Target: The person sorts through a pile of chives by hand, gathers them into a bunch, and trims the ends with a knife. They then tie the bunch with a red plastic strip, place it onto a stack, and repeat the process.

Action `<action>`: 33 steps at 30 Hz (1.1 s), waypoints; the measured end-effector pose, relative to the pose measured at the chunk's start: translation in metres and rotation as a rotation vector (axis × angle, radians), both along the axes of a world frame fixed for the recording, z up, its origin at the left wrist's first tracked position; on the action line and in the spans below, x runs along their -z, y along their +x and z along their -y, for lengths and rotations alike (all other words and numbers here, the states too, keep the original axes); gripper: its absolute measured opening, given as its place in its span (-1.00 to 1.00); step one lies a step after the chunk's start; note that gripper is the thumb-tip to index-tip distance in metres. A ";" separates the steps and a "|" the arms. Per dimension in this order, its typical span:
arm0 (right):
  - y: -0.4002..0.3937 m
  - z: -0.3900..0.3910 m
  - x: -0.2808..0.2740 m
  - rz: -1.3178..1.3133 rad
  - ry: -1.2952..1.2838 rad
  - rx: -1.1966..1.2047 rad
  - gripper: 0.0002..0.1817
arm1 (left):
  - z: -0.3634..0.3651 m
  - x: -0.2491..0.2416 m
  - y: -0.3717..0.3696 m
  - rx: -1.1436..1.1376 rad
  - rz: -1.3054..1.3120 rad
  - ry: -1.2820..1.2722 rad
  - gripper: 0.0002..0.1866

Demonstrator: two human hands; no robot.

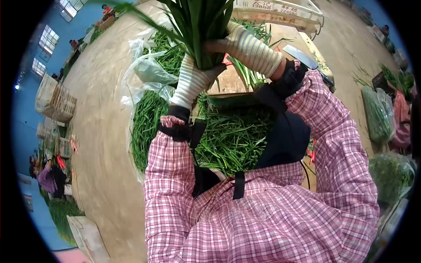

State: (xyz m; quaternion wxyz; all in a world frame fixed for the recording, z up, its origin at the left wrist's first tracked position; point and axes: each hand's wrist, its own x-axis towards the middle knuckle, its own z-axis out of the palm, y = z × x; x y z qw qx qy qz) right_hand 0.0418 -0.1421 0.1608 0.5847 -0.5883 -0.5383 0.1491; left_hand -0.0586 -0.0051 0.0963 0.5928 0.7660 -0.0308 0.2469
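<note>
Both gloved hands grip one bunch of greens [199, 26] held upright above the pile [228, 140]. Left hand [193, 79] clenches the stems from below; right hand [247, 48] wraps them beside it. The bunch's long axis runs away from the wearer.

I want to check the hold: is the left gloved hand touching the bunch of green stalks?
Touching. The head view shows the left hand wrapped around the base of the bunch of green stalks, with no gap; the right hand grips it too.
</note>
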 end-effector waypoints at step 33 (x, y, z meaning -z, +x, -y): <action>-0.054 0.027 0.103 0.987 -0.042 0.269 -0.81 | -0.007 0.110 -0.064 -0.166 0.224 -1.331 -0.64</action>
